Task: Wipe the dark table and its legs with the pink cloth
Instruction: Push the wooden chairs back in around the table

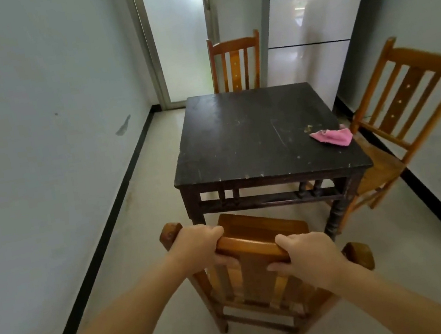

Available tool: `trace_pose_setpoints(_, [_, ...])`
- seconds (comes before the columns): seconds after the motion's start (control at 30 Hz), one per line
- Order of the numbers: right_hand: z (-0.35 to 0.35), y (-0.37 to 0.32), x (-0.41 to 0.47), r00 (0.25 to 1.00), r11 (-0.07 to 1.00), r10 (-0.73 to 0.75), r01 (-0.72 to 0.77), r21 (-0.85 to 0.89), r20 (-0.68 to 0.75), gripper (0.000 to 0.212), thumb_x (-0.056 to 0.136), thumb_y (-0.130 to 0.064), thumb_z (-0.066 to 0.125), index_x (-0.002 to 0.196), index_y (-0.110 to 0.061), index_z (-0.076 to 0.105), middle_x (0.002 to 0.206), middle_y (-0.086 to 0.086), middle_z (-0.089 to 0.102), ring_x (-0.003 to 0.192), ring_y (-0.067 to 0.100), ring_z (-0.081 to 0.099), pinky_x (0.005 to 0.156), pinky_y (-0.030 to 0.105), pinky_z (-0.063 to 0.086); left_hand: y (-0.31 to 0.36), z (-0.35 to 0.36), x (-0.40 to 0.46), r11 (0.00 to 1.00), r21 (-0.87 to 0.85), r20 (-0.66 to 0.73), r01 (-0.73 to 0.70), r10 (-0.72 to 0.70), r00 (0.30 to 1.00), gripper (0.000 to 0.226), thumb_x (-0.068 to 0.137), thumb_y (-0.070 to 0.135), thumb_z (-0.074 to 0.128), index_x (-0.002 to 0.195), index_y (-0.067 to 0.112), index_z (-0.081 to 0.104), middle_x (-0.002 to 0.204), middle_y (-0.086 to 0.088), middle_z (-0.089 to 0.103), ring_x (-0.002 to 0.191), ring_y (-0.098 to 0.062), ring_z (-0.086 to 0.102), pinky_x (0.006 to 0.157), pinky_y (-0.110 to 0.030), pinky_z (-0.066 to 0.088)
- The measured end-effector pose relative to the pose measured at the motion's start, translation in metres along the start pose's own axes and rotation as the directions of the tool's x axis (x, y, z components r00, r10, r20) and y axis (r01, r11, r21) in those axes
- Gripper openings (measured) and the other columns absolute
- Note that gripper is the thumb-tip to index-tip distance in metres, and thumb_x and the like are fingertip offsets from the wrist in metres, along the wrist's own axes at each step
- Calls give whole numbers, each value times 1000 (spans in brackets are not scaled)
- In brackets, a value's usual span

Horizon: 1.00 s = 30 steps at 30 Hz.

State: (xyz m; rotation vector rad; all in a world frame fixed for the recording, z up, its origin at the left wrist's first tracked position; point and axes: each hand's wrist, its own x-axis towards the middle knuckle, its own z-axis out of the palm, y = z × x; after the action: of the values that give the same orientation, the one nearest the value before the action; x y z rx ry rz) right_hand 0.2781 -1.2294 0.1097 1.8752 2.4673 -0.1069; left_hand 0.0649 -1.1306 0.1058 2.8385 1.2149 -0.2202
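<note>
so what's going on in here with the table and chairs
A person grips the top rail of the near chair with both hands, left hand and right hand. The chair stands at the near side of the dark table. The pink cloth lies untouched near the table's right edge, so wiping has not begun. Two more chairs stand at the far and right sides.

I'm looking at a home dining corner: a white fridge [314, 22], wooden chairs [236, 63] around a small dark surface [251, 133], plain walls, tiled floor.
</note>
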Motion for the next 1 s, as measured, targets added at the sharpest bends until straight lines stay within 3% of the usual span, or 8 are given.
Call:
trace_pose_setpoints(0.1, [2, 26, 0, 999, 999, -14, 13, -36, -45, 39, 86, -68, 34, 85, -30, 40, 81, -11, 56, 64, 5, 51, 57, 16, 37, 12, 5, 14, 1000, -4, -77, -18, 18, 997, 48, 78, 68, 44, 89, 22, 48, 82, 6, 55, 69, -6, 52, 67, -20, 47])
trace_pose_setpoints(0.2, [10, 63, 6, 993, 997, -49, 43, -59, -109, 46, 81, -74, 25, 76, -30, 37, 69, -14, 49, 55, 4, 53, 51, 17, 41, 26, 6, 36, 1000, 0, -150, -22, 21, 988, 46, 79, 69, 43, 85, 24, 45, 82, 7, 57, 69, -7, 53, 65, -20, 46])
trace_pose_setpoints(0.33, [14, 118, 20, 987, 996, -86, 80, -49, -134, 64, 75, -82, 8, 78, -30, 45, 70, -13, 57, 56, 4, 54, 53, 20, 47, 48, 7, 71, 1000, -18, -232, 8, -12, 973, 48, 80, 70, 40, 91, 24, 50, 87, 6, 61, 74, -10, 58, 69, -23, 51])
trace_pose_setpoints(0.5, [9, 165, 44, 978, 986, -158, 150, -66, -138, 53, 78, -77, 24, 80, -27, 44, 73, -7, 60, 58, 9, 54, 57, 26, 50, 58, 3, 113, 998, -30, -257, 51, -57, 965, 50, 78, 72, 39, 93, 25, 49, 88, 6, 61, 75, -9, 58, 71, -23, 50])
trace_pose_setpoints(0.6, [2, 179, 63, 978, 984, -173, 167, -62, -112, 46, 83, -69, 38, 82, -24, 46, 75, -5, 59, 60, 10, 53, 58, 24, 44, 50, 0, 134, 995, -23, -241, 102, -104, 965, 51, 76, 74, 38, 92, 27, 48, 88, 7, 62, 72, -8, 56, 68, -22, 49])
trace_pose_setpoints(0.7, [1, 188, 83, 980, 984, -164, 156, -82, -111, 47, 84, -68, 38, 88, -23, 49, 79, -6, 59, 64, 10, 55, 59, 22, 43, 38, -4, 151, 991, -8, -223, 132, -130, 966, 60, 75, 75, 37, 105, 25, 52, 92, 7, 64, 76, -8, 60, 68, -21, 49])
trace_pose_setpoints(0.83, [4, 191, 101, 978, 982, -174, 164, -91, -117, 47, 85, -68, 38, 89, -23, 48, 76, -8, 54, 63, 9, 54, 58, 22, 45, 24, -9, 162, 987, -31, -182, 157, -160, 970, 48, 74, 72, 43, 86, 26, 48, 82, 9, 61, 69, -6, 56, 67, -18, 48])
trace_pose_setpoints(1.0, [1, 189, 106, 973, 977, -198, 186, -104, -121, 46, 86, -67, 38, 89, -23, 47, 73, -9, 50, 60, 9, 50, 54, 20, 38, 24, -15, 162, 981, -14, -149, 194, -193, 970, 43, 75, 69, 46, 83, 27, 43, 81, 9, 57, 67, -6, 53, 66, -19, 47])
